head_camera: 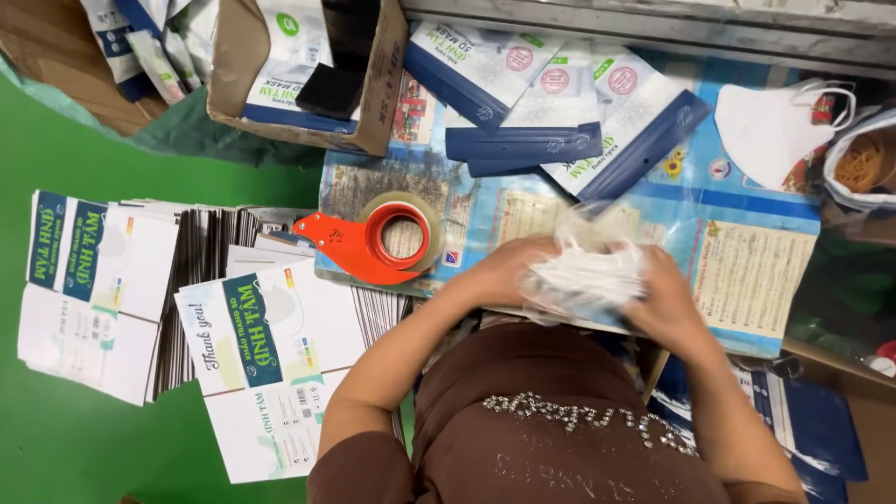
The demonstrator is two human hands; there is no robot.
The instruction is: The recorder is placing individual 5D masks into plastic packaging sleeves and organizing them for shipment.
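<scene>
Nearest the camera, at 6 o'clock, the person's brown top with a line of small studs fills the lower edge of the head view. Both forearms extend forward from it toward the centre.

The left hand point(499, 269) and the right hand point(665, 297) are closed around a bundle of white masks in clear wrap point(586, 271), one hand at each end. The fingers curl over the bundle, which sits just above the near edge of the surface point(747, 252), slightly right of centre. The surface is covered with printed blue and cream sheets.

At 9 o'clock from the hands, flat unfolded cartons point(271, 364) lie in overlapping stacks on the green floor point(56, 448), white with dark blue panels. A second stack of the same cartons point(93, 289) lies further left.

At 10 o'clock, just beside the left hand, an orange tape dispenser point(359, 245) with a roll of clear tape point(403, 233) rests on the left end of the surface.

At 12 o'clock, several white and dark blue mask pouches point(551, 112) lie fanned out, overlapping one another. At 2 o'clock, a single white mask point(770, 131) with ear loops lies flat near the far right corner, beside a white bag point(863, 163) holding tan rings.

At 11 o'clock, farthest away, an open cardboard box point(308, 70) holds more pouches and a black object.
</scene>
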